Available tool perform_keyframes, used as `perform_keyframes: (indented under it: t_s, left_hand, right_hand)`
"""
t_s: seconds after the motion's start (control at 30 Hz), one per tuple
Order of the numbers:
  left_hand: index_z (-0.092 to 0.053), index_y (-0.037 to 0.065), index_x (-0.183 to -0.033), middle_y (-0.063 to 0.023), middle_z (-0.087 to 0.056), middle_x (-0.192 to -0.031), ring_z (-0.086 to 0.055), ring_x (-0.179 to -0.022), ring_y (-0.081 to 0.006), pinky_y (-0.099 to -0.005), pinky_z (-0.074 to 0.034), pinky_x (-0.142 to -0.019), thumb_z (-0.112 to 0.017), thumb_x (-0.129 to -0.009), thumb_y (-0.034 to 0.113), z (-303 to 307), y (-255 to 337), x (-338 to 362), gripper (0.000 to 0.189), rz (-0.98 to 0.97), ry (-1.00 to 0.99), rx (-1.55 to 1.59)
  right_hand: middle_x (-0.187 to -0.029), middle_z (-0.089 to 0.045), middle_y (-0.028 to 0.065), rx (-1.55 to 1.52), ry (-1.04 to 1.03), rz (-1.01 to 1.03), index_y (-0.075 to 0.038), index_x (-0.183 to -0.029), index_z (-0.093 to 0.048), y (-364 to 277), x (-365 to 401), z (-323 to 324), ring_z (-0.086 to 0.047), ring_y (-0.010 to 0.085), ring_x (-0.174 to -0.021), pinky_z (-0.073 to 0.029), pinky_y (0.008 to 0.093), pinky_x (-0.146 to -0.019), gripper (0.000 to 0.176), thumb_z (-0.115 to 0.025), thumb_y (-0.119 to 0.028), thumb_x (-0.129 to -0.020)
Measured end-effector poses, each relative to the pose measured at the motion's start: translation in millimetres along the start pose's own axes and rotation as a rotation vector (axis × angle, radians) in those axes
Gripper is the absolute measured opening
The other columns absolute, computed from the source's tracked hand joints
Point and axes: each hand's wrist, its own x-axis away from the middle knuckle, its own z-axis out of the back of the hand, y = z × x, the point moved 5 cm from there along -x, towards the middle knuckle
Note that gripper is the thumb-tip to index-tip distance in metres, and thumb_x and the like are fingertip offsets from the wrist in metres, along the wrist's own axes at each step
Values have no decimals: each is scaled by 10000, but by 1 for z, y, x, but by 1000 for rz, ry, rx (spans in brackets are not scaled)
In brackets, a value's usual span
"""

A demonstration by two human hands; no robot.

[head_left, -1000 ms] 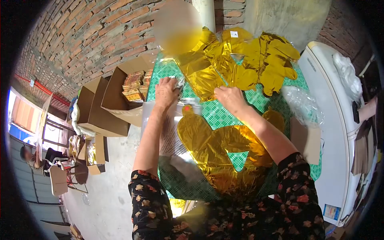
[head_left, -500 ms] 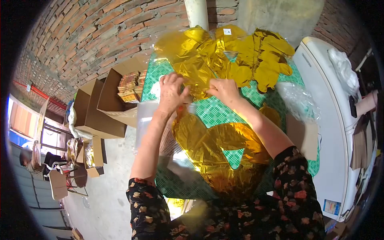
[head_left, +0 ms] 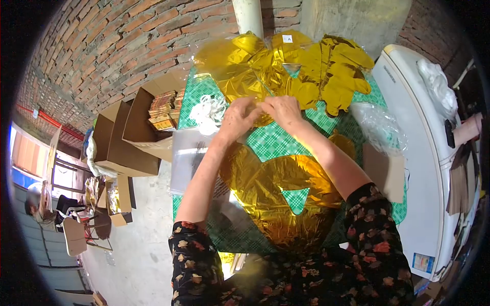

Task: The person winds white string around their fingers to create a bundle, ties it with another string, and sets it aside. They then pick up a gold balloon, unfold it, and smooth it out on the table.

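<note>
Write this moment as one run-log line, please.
left hand: beside right hand | both: at upper gold foil, grip unclear | white bundle: on green tablecloth, left of hands | lower gold foil: also on tablecloth

My top [head_left: 311, 278], along the bottom of the frame, is black, scattered with leaf- and flower-like shapes in cream, tan and dusty red. My left sleeve [head_left: 196, 262], lower left of centre, and my right sleeve [head_left: 377, 234], lower right, carry the same print and stop near the elbow. My forearms [head_left: 206, 173] and hands [head_left: 239, 117] are bare.
</note>
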Motion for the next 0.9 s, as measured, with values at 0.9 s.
perform_keyframes:
  t_s: [0.9]
  left_hand:
    - [-702,12,-893,10,-663,-773,-552,-625,-64,-241,-448,-575,-666,-929,176,-21,-63,-15,172,639,3,698]
  right_hand:
    - [-1062,-569,60,135,114,310,-85,-1079,-626,-28,41,11,-489,232,-1066,-390,409,-900,301,-682,-267,-846]
